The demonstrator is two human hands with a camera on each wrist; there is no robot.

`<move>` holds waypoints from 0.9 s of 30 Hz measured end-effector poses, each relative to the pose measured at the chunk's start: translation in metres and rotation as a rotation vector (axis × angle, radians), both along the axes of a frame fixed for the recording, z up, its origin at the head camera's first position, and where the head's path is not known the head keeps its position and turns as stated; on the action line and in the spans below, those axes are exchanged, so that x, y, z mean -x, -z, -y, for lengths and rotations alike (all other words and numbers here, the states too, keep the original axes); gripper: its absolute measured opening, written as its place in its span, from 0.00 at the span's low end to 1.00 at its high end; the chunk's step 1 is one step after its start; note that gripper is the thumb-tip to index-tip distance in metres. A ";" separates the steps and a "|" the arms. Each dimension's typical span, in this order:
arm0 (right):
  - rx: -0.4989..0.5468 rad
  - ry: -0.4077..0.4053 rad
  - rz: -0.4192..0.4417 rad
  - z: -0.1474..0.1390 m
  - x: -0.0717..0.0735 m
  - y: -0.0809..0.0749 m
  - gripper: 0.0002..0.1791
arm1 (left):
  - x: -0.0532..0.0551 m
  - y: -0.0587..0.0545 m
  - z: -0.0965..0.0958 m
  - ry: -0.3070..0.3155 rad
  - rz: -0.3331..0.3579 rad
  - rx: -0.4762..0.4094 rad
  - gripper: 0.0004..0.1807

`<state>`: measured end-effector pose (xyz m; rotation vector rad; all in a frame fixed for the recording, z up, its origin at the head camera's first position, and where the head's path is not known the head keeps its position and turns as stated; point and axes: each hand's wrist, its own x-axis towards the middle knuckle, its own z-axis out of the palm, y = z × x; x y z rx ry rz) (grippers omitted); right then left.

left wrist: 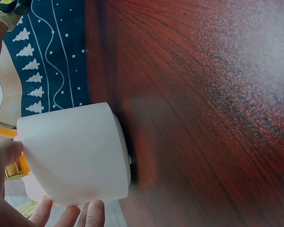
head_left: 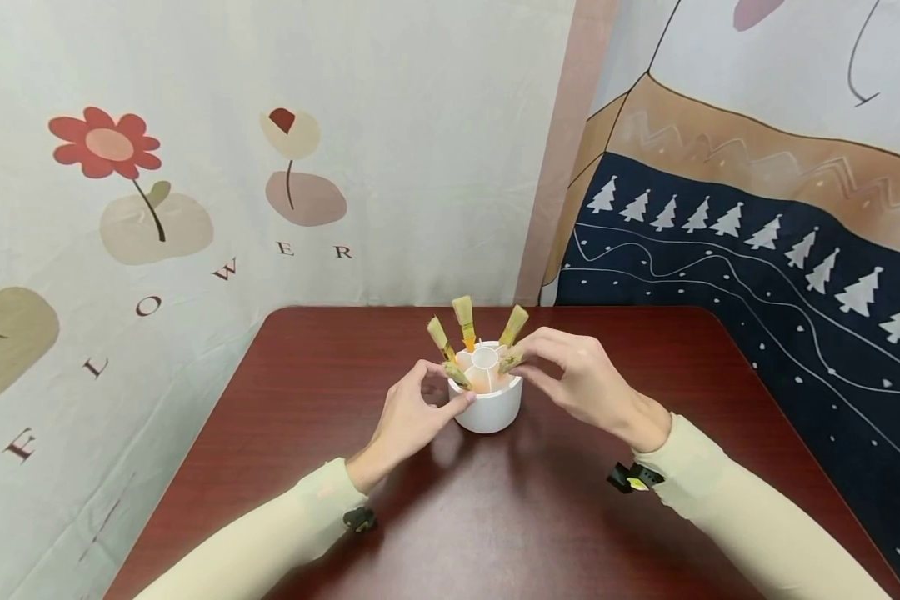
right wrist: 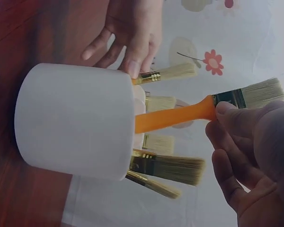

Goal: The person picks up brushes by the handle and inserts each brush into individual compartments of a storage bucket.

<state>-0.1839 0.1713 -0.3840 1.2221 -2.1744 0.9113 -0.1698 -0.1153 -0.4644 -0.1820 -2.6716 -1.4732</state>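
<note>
A white round brush holder, divided inside around a central ring, stands upright on the table. My left hand steadies it from the left, thumb at the rim and fingers along the wall. With my right hand I pinch a paintbrush by its metal band. This paintbrush has an orange handle and pale bristles; its handle end is still inside the holder, hidden by the wall. Several other paintbrushes lean outward around the rim, bristles up. One dark-banded brush is wider than its neighbours.
The holder stands on a reddish-brown wooden table. Behind the table hangs a pale cloth with flowers and letters. On the right is a dark blue cloth with white trees. Each wrist wears a dark strapped device.
</note>
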 end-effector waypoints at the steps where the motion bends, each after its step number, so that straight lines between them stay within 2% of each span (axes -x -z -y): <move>1: -0.012 0.000 -0.016 0.001 0.000 0.002 0.24 | 0.000 0.001 0.000 0.000 0.000 -0.001 0.29; 9: -0.168 0.060 -0.178 0.006 -0.004 0.016 0.26 | 0.001 0.003 0.001 0.011 0.006 -0.009 0.30; 13: -0.201 0.066 -0.224 0.010 -0.005 0.023 0.25 | 0.002 0.003 0.001 0.013 0.001 -0.008 0.30; 20: -0.195 0.090 -0.238 0.011 -0.004 0.030 0.24 | 0.002 0.002 0.000 0.018 0.006 -0.006 0.30; 27: -0.182 0.134 -0.199 0.012 -0.004 0.035 0.22 | 0.003 0.002 -0.001 0.009 0.002 0.000 0.30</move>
